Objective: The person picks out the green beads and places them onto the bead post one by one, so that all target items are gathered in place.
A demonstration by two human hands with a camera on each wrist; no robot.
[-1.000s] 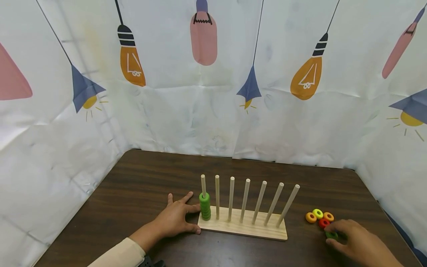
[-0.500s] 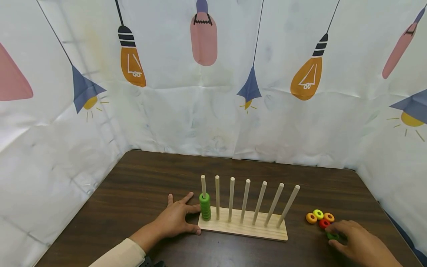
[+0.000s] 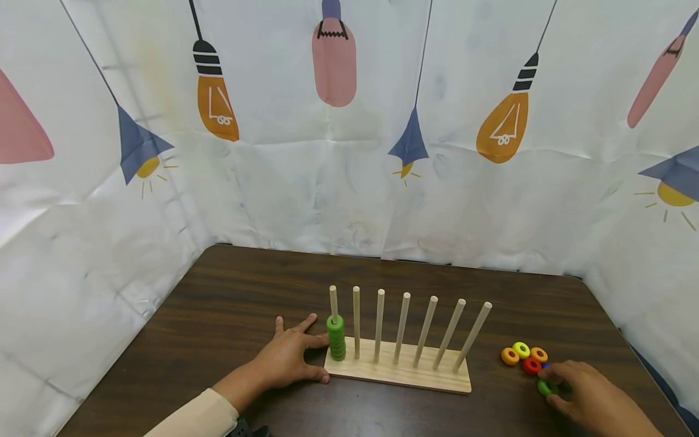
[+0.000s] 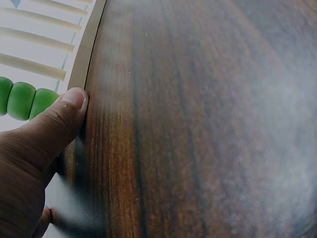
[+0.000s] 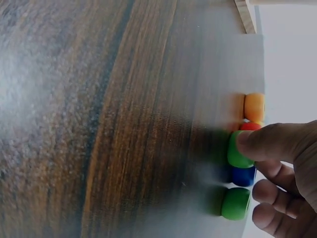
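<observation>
My left hand point(image 3: 284, 361) holds the left end of a wooden peg stand point(image 3: 398, 369), thumb against the front edge and index finger by the rear corner. Several green beads point(image 3: 336, 340) are stacked on its leftmost peg; the other pegs are bare. To the stand's right, my right hand point(image 3: 592, 397) pinches a green bead point(image 5: 239, 151) between thumb and index finger, low over the table. Beside it lie a red bead point(image 3: 532, 366), a blue bead point(image 5: 243, 176) and another green bead point(image 5: 235, 203). The middle and ring fingers hover near those last two.
Two orange beads point(image 3: 510, 356) and a yellow bead point(image 3: 521, 350) lie just beyond the red one. Everything is on a dark wood-grain table point(image 3: 251, 285). A white cloth point(image 3: 349, 200) printed with lamps hangs behind and beside the table.
My right hand has shifted slightly right with the green bead, which now looks tilted. A bit of the blue bead now shows beside the red one. The left hand and stand stay put.
</observation>
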